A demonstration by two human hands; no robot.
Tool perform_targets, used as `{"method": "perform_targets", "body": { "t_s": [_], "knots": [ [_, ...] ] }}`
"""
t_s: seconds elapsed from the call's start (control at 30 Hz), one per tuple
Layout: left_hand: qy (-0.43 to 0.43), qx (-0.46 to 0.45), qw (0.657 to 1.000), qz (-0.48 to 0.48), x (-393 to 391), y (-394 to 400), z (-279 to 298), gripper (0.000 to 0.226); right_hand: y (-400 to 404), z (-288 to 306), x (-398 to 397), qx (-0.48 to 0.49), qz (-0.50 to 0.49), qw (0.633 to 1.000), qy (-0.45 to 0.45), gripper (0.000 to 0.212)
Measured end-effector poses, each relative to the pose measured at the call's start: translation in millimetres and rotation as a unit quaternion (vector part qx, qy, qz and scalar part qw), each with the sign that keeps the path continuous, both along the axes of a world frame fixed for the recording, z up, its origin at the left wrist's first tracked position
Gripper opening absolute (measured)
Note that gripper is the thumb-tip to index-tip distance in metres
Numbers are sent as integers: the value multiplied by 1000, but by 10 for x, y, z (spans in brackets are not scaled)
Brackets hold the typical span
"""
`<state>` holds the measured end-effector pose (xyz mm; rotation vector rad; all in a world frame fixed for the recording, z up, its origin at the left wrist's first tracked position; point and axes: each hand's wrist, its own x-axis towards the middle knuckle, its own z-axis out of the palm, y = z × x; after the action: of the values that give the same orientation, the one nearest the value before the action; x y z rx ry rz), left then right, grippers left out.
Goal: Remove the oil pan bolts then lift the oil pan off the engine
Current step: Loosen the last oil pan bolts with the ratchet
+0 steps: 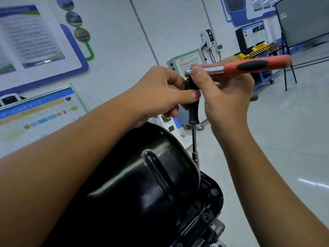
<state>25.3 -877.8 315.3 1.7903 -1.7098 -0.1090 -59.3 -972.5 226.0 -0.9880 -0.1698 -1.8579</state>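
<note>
The black oil pan (142,184) fills the lower middle, bottom side up on the engine. A bolt head (214,192) shows on its flange at the right. A long socket extension with a black grip (193,111) stands upright, its socket end down at the pan's far flange. My left hand (160,93) pinches the top of that black grip. My right hand (226,97) holds the head of a ratchet with a red and black handle (256,65) on top of the extension; the handle points right.
Wall posters (35,38) and a display board (39,113) are to the left. Across the pale floor stand a training cabinet on castors (187,65), a yellow and blue cart (256,52) and a dark screen on a stand (302,20).
</note>
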Motion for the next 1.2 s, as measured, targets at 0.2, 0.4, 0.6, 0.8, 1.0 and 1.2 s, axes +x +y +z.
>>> {"method": "perform_targets", "body": {
  "t_s": [0.2,0.4,0.6,0.8,1.0,1.2],
  "knots": [
    [36,45,997,-56,-18,6,-13,24,-11,13,-66,94,279,955,11,16],
    [22,25,998,-56,-38,0,-7,16,5,-49,-94,-50,-136,986,87,12],
    [44,65,994,-79,-38,40,-17,21,81,15,-66,107,403,909,30,37],
    [-1,20,999,-42,-30,19,-15,20,59,-17,-75,-13,-49,997,66,19],
    [35,36,996,-76,-33,41,-9,21,69,3,-32,107,373,921,11,36],
    [25,7,999,-40,-14,11,-15,16,34,-4,-53,13,90,996,16,15]
  ]
}}
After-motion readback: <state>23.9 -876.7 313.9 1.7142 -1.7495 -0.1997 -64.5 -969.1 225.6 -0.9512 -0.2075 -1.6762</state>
